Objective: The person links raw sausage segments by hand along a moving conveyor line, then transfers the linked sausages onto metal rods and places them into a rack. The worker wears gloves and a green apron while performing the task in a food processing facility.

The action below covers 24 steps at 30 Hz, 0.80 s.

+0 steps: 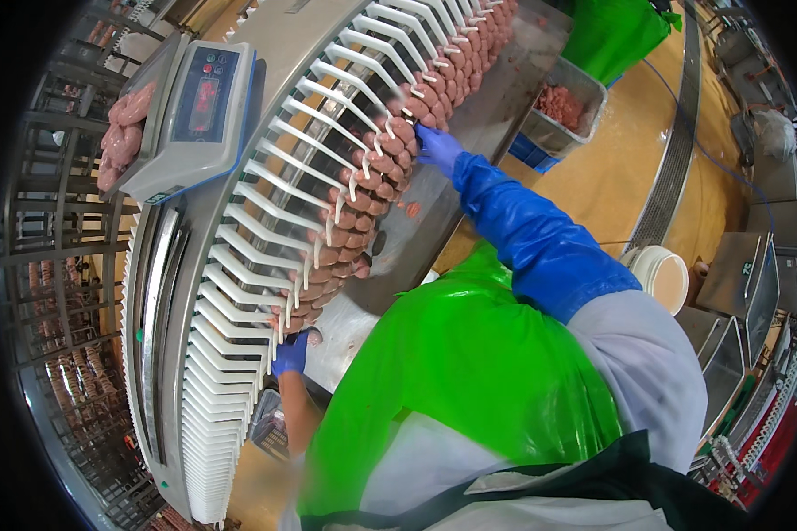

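Note:
Strings of pink sausage links (376,177) hang in a long row from the white hooks (279,181) of a curved rack. My right hand (438,149), in a purple-blue glove, is at the outer side of the hanging links, its fingertips closed against them and partly hidden. Lower down, where the filled hooks end, my left hand (290,354) wears the same kind of glove. Its fingers are curled at the bottom links, and a pinkish sausage end shows beside them.
A scale (205,111) stands on the rack's inner side with loose sausages (126,133) on its pan. Below the links runs a metal table (496,102) with meat scraps. Beyond it are a tub (584,84) of ground meat, a person's green apron (615,35) and a white bucket (664,279).

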Tool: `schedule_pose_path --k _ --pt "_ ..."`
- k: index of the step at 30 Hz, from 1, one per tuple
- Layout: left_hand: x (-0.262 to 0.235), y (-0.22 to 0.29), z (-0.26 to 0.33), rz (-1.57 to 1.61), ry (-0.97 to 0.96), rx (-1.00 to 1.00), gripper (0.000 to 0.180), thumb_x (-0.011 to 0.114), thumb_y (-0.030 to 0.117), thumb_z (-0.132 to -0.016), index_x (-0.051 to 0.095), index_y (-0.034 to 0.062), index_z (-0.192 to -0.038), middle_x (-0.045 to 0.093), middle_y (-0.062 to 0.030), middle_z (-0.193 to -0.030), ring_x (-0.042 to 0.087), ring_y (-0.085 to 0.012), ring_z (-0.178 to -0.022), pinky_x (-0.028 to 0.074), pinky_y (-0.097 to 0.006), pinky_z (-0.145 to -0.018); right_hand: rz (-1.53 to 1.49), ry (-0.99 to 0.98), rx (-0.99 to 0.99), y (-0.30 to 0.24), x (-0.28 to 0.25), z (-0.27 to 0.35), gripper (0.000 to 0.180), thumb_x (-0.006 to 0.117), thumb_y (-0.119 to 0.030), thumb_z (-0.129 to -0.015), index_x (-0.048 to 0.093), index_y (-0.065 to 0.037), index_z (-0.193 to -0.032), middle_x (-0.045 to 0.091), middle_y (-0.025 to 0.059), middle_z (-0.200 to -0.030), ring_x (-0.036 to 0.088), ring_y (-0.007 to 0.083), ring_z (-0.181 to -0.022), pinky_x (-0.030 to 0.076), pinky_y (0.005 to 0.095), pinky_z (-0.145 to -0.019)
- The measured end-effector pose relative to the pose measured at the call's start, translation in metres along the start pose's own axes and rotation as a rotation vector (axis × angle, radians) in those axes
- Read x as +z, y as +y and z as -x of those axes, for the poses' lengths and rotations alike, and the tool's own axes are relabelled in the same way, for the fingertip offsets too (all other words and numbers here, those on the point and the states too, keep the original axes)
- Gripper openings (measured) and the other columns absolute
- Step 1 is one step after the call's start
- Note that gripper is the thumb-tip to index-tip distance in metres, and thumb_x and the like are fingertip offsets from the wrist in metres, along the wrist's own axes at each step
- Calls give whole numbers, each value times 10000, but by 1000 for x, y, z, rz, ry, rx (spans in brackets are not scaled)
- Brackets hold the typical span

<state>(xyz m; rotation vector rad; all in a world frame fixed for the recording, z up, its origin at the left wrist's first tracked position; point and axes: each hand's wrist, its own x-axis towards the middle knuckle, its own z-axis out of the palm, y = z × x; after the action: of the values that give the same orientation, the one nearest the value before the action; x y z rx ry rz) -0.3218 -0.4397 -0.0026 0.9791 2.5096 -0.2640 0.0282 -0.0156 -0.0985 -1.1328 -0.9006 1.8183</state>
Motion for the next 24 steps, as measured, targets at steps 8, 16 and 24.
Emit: schedule_pose_path --k 8,16,24 --pt "51 -17 79 198 229 -20 384 689 257 -824 649 23 -1126 670 -200 -1051 657 -337 -923 514 -423 -832 680 118 -571 -17 -120 -89 424 697 -291 -843 600 -21 -1154 663 55 -1043 616 217 -927 482 379 -850" --pt "-1 311 56 796 -8 591 290 646 178 -905 658 -23 -1114 689 -126 -1036 642 -170 -948 483 -306 -863 869 -601 -71 -34 -150 -50 385 731 -318 -811 607 -56 -1064 631 37 -930 574 141 -866 481 334 -827" --pt "-21 574 -20 1348 -609 347 309 612 325 -944 608 91 -1146 635 -10 -963 584 -102 -814 473 -257 -716 928 -726 -214 -129 -194 18 466 736 -340 -809 542 -49 -1116 638 166 -987 621 307 -865 498 391 -810"
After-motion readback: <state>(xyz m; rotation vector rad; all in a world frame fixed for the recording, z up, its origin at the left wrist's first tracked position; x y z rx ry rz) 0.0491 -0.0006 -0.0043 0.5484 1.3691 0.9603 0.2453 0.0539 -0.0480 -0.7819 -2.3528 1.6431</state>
